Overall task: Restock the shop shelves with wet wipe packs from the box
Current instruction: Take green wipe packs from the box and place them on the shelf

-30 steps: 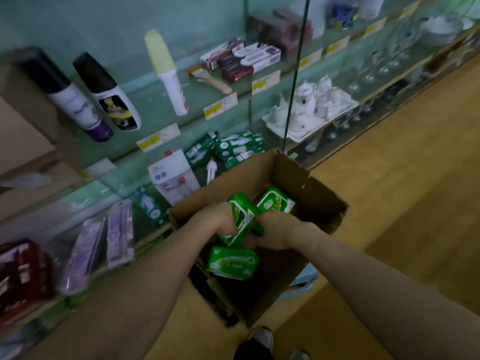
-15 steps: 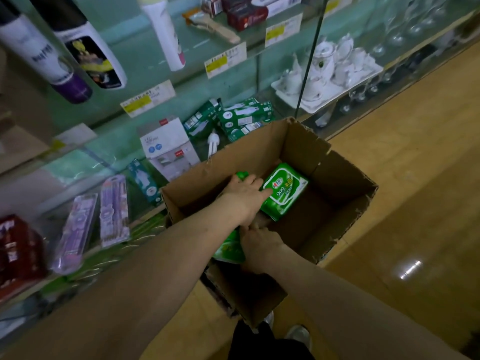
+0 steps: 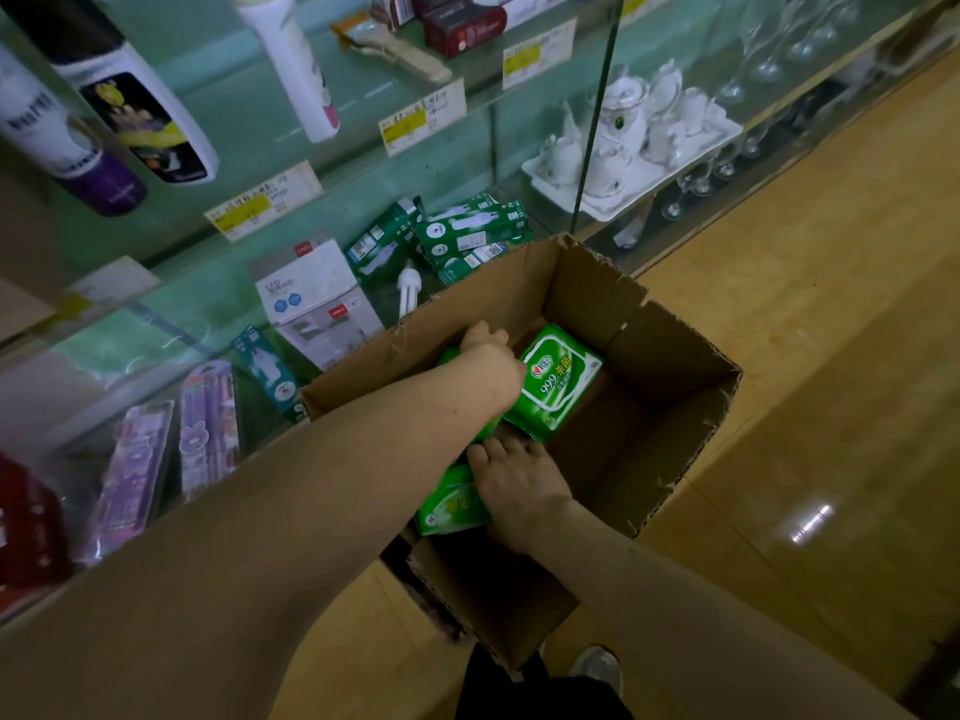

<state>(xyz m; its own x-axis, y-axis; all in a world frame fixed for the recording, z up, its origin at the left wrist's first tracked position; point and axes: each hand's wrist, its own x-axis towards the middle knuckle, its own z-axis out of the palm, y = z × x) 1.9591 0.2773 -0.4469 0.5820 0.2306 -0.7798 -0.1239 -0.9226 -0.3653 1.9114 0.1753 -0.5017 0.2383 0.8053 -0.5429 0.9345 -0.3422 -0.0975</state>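
My left fingers [image 3: 485,335] curl down over the far edge of the upper pack [image 3: 561,387], gripping it. The left hand [image 3: 491,366] hides that edge, so I cannot tell how far they wrap. My right fingers [image 3: 493,452] lie nearly straight and spread, tips tucked against the upper pack's near end, with the right hand [image 3: 519,485] resting on the lower pack [image 3: 449,509]. Both packs sit inside the box [image 3: 675,366], against its left wall. A second ago both hands clutched packs bunched together at the box mouth; now the hands are apart and lower. Behind the box, glass shelves [image 3: 457,163] hold green bulb cartons [image 3: 470,233], a white tea set [image 3: 634,132] and spray cans [image 3: 130,116]. My left forearm blocks the box's near-left corner.
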